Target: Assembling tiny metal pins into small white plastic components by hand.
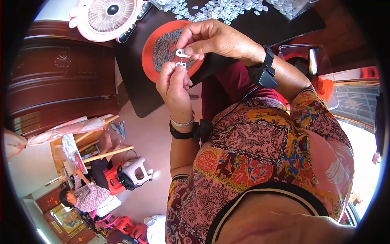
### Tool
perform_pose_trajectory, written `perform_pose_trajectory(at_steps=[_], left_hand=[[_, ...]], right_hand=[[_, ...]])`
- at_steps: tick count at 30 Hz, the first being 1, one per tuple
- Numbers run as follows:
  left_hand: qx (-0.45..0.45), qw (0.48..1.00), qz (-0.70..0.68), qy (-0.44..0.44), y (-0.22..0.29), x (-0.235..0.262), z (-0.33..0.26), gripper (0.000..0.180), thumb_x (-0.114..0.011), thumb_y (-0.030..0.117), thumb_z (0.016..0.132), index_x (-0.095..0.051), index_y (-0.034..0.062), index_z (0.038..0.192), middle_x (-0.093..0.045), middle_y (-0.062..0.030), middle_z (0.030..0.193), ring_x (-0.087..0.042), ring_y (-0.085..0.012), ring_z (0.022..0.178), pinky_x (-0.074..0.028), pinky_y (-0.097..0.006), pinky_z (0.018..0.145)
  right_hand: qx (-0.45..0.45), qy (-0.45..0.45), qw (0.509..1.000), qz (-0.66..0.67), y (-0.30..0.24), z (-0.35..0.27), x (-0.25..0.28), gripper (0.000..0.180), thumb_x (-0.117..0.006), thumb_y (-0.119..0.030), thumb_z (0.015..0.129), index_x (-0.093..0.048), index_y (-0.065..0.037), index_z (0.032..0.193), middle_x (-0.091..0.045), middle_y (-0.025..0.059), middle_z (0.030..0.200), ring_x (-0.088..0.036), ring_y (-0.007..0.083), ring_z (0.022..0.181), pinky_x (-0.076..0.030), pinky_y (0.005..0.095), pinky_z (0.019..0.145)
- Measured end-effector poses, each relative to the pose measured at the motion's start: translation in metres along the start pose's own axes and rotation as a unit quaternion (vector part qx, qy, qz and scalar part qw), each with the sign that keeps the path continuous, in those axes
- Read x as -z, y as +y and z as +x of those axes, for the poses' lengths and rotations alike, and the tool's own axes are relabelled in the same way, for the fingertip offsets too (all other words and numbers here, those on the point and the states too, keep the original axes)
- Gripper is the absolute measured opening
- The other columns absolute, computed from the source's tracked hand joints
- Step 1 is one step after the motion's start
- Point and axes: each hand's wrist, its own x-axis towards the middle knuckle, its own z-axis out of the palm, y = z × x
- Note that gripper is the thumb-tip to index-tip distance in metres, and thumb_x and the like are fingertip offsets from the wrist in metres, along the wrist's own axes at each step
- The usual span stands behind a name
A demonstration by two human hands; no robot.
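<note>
My right hand (219, 38) pinches a small white plastic piece with a round hole (180, 53) between thumb and fingers. Just below, my left hand (174, 83) grips a second small white plastic piece (181, 64) at its fingertips. A thin shank, maybe a screw, shows in the narrow gap between the two pieces. Both hands are over the near side of a red-orange round tray (148, 61), which holds a heap of small grey screw-like parts (162, 51). Many loose white plastic pieces (221, 11) lie on the table beyond my right hand.
The dark table (136, 91) has its rounded corner at the left. A white and pink fan (110, 12) stands at the far left, a clear bag of white pieces (288, 7) at the far right. Another person (95, 195) sits at lower left near a stool (136, 173).
</note>
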Motion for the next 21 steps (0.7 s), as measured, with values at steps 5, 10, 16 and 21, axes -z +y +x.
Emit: perform_pose_trajectory(at_steps=[5, 10, 16, 21], left_hand=[[0.01, 1.0, -0.006, 0.003, -0.0013, -0.0002, -0.0005, 0.016, -0.048, 0.01, 0.09, -0.049, 0.0022, 0.075, -0.042, 0.0003, 0.059, -0.039, -0.008, 0.052, -0.031, -0.022, 0.049], [-0.001, 1.0, 0.01, 0.008, -0.0027, -0.0014, -0.0018, 0.017, -0.049, 0.011, 0.089, -0.049, 0.0018, 0.075, -0.041, 0.0004, 0.059, -0.038, -0.0074, 0.053, -0.032, -0.022, 0.049], [-0.001, 1.0, 0.011, 0.011, -0.0024, -0.0023, -0.0032, 0.016, -0.049, 0.01, 0.089, -0.05, 0.0016, 0.075, -0.041, 0.0006, 0.059, -0.037, -0.0075, 0.052, -0.032, -0.022, 0.049], [0.004, 1.0, 0.002, 0.01, -0.002, -0.0023, -0.0047, 0.016, -0.049, 0.009, 0.089, -0.049, 0.0018, 0.075, -0.041, 0.0006, 0.058, -0.037, -0.0078, 0.051, -0.03, -0.022, 0.048]], right_hand=[[0.017, -0.01, 1.0, -0.008, 0.0024, -0.0004, 0.0006, 0.013, -0.061, -0.004, 0.089, -0.066, -0.001, 0.1, -0.063, -0.0008, 0.084, -0.054, 0.0029, 0.07, -0.045, 0.0176, 0.064], [0.056, -0.006, 0.995, -0.08, -0.0005, -0.003, -0.0021, 0.013, -0.062, -0.006, 0.089, -0.066, -0.003, 0.101, -0.064, -0.0007, 0.087, -0.056, 0.0039, 0.073, -0.046, 0.019, 0.065], [0.06, -0.012, 0.995, -0.081, -0.0003, -0.0034, -0.0018, 0.013, -0.063, -0.007, 0.089, -0.066, -0.003, 0.101, -0.065, -0.0007, 0.088, -0.058, 0.0044, 0.076, -0.047, 0.0186, 0.067], [-0.018, -0.016, 1.0, -0.001, 0.0022, -0.0028, 0.0029, 0.015, -0.064, -0.011, 0.088, -0.066, -0.004, 0.101, -0.065, -0.0007, 0.085, -0.059, 0.0037, 0.072, -0.048, 0.0175, 0.065]])
